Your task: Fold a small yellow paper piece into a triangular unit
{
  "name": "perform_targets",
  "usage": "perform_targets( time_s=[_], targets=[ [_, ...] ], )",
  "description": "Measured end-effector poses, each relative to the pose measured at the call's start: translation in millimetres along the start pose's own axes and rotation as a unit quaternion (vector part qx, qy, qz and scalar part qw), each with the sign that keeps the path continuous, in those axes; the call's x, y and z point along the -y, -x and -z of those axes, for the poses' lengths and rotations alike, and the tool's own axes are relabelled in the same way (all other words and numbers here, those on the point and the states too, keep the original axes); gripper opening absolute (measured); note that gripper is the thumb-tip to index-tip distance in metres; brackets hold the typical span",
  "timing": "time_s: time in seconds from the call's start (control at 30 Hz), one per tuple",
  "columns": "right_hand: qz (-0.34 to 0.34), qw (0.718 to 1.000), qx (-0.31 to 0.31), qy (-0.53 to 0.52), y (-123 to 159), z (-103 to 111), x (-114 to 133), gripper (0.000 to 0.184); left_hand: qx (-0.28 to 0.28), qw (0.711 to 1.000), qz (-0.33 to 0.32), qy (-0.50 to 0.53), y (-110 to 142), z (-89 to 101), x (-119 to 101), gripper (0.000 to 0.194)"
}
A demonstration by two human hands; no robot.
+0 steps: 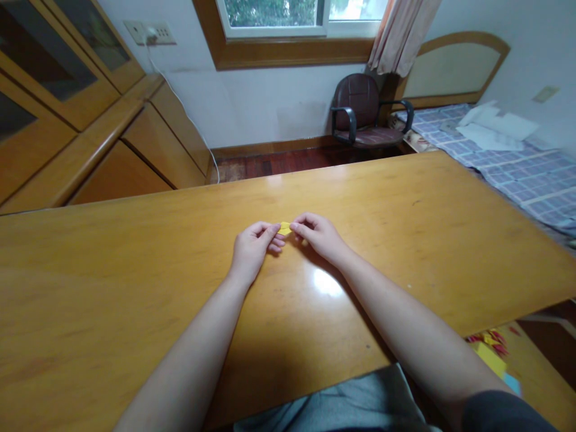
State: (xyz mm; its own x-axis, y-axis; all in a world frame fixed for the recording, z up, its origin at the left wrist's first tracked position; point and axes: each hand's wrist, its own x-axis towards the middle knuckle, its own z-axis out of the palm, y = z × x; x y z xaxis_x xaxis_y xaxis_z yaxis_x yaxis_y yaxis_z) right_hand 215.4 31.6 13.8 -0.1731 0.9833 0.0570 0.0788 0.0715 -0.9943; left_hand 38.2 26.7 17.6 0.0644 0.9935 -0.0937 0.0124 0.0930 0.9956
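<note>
A small piece of folded yellow paper is held just above the wooden table, between my two hands. My left hand pinches its left end with thumb and forefinger, the other fingers curled loosely underneath. At its right end, the thumb and fingertips of my right hand are closed on it. The fingers cover both ends of the paper, so its full shape is hidden.
Beyond the table's far edge stand a brown armchair and a bed with white sheets on it. Wooden cabinets line the left. Low at the right, yellow paper lies beside red and yellow pieces.
</note>
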Motion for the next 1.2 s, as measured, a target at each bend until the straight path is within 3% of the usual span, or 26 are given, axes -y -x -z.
perform_targets(
  time_s=[0.23,0.73,1.2],
  targets=[
    [-0.005,0.999,-0.025,-0.035,-1.5,2.3,-1.0,0.026,0.008,1.0,-0.017,0.001,1.6,-0.9,1.0,0.034],
    [0.046,0.999,0.014,0.021,2.6,-2.3,1.0,0.023,0.046,0.998,-0.038,-0.013,5.0,1.0,-0.6,0.027],
    [0.011,0.999,0.026,-0.031,2.1,-1.4,2.5,0.02,0.076,0.997,-0.027,0.001,4.9,1.8,0.5,0.035]
  ],
)
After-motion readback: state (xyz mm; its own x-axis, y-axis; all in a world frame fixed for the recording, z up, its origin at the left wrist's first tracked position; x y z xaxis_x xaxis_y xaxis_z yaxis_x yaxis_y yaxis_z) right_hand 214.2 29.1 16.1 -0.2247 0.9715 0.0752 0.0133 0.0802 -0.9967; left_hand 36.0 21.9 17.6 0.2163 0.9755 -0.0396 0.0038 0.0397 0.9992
